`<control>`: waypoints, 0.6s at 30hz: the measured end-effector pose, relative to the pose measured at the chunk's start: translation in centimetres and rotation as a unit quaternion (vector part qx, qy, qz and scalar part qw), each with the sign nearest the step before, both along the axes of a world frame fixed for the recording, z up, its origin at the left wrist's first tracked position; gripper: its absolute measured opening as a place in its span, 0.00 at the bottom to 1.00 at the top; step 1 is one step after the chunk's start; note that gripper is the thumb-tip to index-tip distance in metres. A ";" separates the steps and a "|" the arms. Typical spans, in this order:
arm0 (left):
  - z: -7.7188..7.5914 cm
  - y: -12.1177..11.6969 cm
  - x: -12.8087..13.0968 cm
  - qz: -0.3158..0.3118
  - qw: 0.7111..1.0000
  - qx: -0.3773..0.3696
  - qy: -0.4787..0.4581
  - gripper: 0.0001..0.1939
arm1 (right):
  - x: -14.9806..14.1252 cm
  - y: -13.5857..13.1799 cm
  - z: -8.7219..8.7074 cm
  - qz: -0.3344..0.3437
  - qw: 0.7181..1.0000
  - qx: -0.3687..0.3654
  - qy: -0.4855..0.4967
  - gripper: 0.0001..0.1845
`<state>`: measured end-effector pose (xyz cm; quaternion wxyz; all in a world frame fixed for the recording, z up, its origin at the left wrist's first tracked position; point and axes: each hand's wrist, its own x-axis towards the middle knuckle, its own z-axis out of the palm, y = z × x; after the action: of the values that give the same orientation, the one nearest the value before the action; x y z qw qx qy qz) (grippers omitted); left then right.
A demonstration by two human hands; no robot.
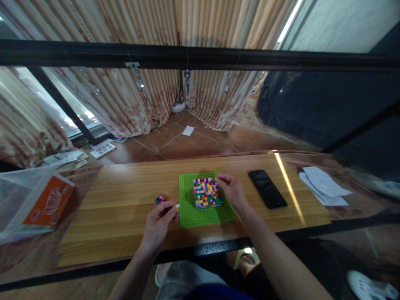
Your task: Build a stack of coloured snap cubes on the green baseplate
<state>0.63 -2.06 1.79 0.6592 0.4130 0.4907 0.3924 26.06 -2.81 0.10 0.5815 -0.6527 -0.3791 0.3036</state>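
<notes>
A green studded baseplate [187, 218] lies on the wooden board, and a square block of many small coloured bricks [207, 192] stands on it. My left hand [160, 218] is closed at the plate's left edge, pinching a small white brick [178, 206]; a bit of yellow shows just under it. Right behind that hand sits a small heap of loose coloured bricks [160, 200], partly covered by the fingers. My right hand [230, 187] reaches to the block's far right corner, its thumb and forefinger pressed together there. What those fingertips hold, if anything, is too small to name.
A black phone [268, 188] lies right of the plate, with white papers [325, 185] farther right. At the left stands a clear plastic bin [23, 200] with an orange packet [50, 200] against it. A dark metal bar [200, 57] crosses beyond the wooden board [125, 187].
</notes>
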 end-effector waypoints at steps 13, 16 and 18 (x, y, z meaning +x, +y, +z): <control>0.4 -0.2 0.4 0.008 1.000 -0.023 0.002 0.16 | 0.7 0.6 -0.2 0.030 0.999 -0.030 0.030 0.18; 0.9 -0.3 1.3 -0.004 1.000 -0.018 -0.007 0.16 | 0.9 0.7 -0.1 0.030 0.999 -0.036 0.027 0.18; 1.3 -0.4 2.0 -0.010 1.000 -0.013 -0.018 0.16 | 1.0 0.7 0.1 0.034 0.998 -0.040 0.030 0.19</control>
<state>2.64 -2.51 3.10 0.6772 0.4020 0.4797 0.3868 27.11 -2.12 0.17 0.5552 -0.6531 -0.3708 0.3574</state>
